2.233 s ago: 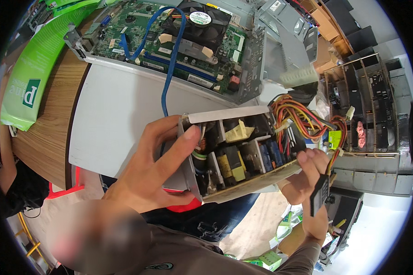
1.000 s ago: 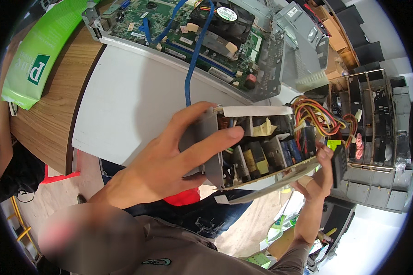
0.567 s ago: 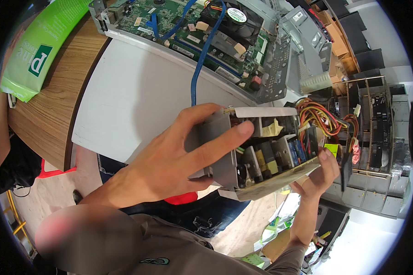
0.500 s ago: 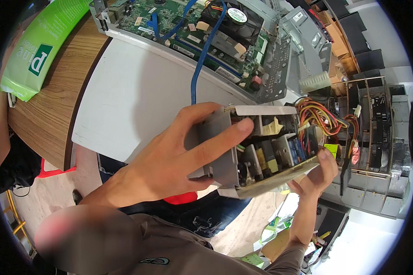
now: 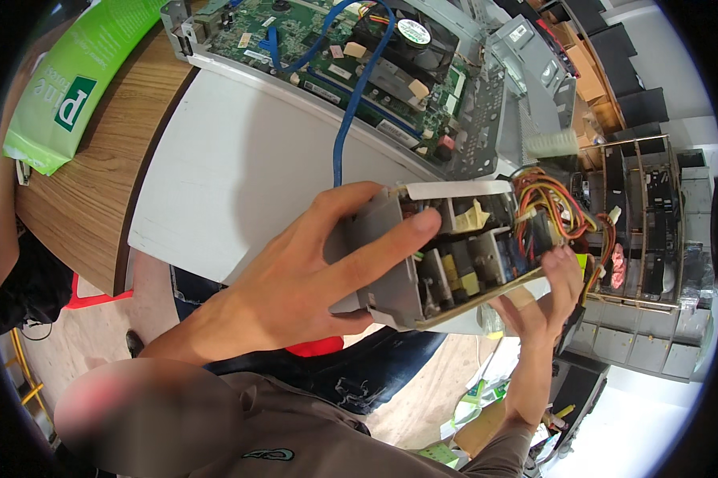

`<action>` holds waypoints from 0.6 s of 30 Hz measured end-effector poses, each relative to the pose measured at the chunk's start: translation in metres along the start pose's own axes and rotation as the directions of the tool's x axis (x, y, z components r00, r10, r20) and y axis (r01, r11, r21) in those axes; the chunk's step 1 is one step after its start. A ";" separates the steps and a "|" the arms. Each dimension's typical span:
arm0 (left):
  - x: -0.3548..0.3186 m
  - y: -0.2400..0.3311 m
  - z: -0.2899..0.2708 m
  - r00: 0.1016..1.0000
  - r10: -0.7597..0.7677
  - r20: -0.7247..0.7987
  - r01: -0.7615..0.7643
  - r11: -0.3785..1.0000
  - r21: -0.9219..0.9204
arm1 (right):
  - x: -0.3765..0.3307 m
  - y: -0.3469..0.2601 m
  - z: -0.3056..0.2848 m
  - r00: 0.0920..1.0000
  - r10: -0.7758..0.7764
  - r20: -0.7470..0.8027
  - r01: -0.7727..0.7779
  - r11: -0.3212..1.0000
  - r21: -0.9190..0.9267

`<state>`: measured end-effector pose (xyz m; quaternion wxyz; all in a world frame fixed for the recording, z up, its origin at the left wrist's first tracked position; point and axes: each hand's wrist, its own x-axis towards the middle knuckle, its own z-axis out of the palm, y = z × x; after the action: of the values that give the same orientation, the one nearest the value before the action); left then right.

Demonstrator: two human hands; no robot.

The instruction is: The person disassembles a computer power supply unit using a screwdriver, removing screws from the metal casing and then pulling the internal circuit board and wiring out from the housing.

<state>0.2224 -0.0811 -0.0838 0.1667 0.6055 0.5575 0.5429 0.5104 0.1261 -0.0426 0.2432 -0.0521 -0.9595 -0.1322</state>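
Note:
An opened computer power supply (image 5: 455,247), a grey metal box showing its inner parts, is held up over the front edge of the table. My left hand (image 5: 295,263) grips its left end, with a finger stretched across the open side. At the right end my right hand (image 5: 546,295) grips the lower corner, its fingertips below the wires. A bundle of red, yellow, orange and black wires (image 5: 550,199) comes out of that end. Behind it lies an open computer case with a green circuit board (image 5: 311,48), a black fan (image 5: 415,40) and a loose blue cable (image 5: 349,119).
The white tabletop (image 5: 207,175) borders a brown wood-grain table (image 5: 120,119), where a green bag (image 5: 64,88) lies. Another person's arm (image 5: 4,215) shows at the far left. Metal shelving (image 5: 634,231) with boxed gear stands on the right. A red stool (image 5: 96,296) is below the table.
The power supply has tilted slightly in my hands, and its lower edge has risen. My right hand has shifted a little up and left; the hanging wires have swung.

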 end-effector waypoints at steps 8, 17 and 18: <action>-0.003 0.004 -0.003 0.996 -0.014 0.084 0.011 0.999 0.041 | 0.008 0.000 -0.017 1.000 0.006 -0.027 -0.002 0.991 0.134; -0.004 0.006 -0.004 0.993 -0.057 0.104 0.051 0.997 0.057 | -0.073 0.018 -0.003 0.983 0.181 0.021 -0.182 0.976 0.123; -0.005 0.006 -0.005 0.992 -0.051 0.119 0.045 0.997 0.059 | -0.079 0.020 -0.002 0.992 0.124 -0.005 -0.124 0.991 0.054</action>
<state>0.2227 -0.0892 -0.0793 0.1959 0.6281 0.5760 0.4852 0.5838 0.1416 -0.0749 0.2564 -0.1045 -0.9565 -0.0914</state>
